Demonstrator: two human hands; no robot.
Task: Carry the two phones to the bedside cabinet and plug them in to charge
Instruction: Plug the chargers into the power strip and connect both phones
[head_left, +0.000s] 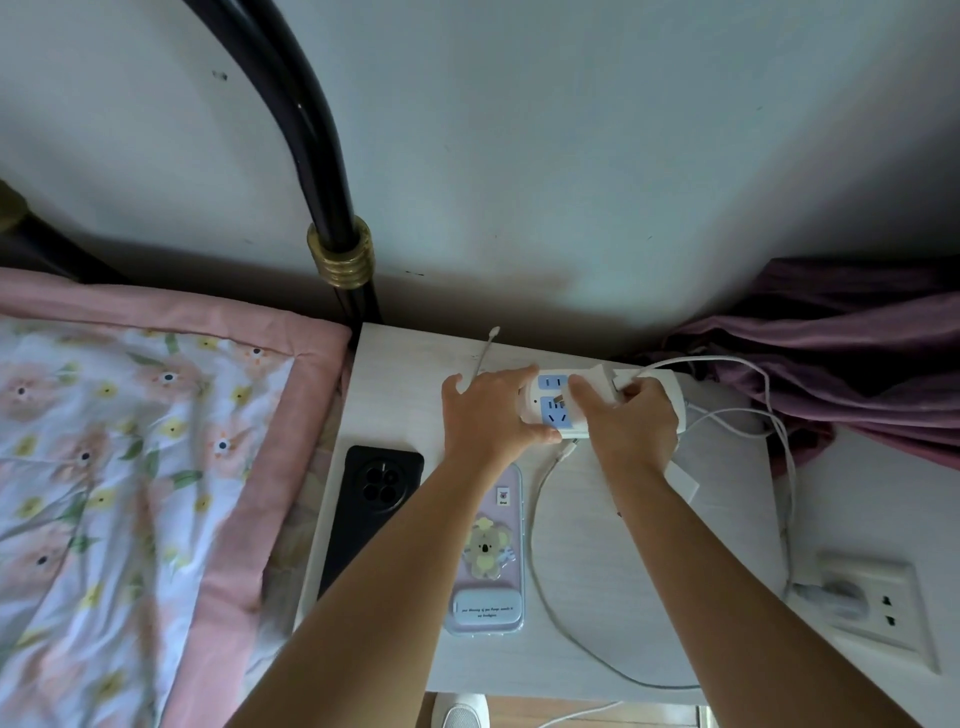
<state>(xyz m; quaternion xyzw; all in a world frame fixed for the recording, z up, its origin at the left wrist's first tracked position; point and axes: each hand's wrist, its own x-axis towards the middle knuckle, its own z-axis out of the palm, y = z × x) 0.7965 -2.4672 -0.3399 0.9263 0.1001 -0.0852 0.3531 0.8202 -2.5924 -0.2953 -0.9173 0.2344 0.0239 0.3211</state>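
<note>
Phones, the black phone (371, 514) and the koala-case phone (488, 551), lie face down on the desk (623, 571), unplugged, as the left hand (491, 415) steadies the power strip (558, 405) and the right hand (631, 415) pinches a white charger (621, 382), which I judge must seat squarely into the strip next.

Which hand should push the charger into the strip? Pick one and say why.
Right. The right hand already grips the charger over the strip, prongs at the sockets. The left hand is spread on the strip's end, steadying it.
</note>
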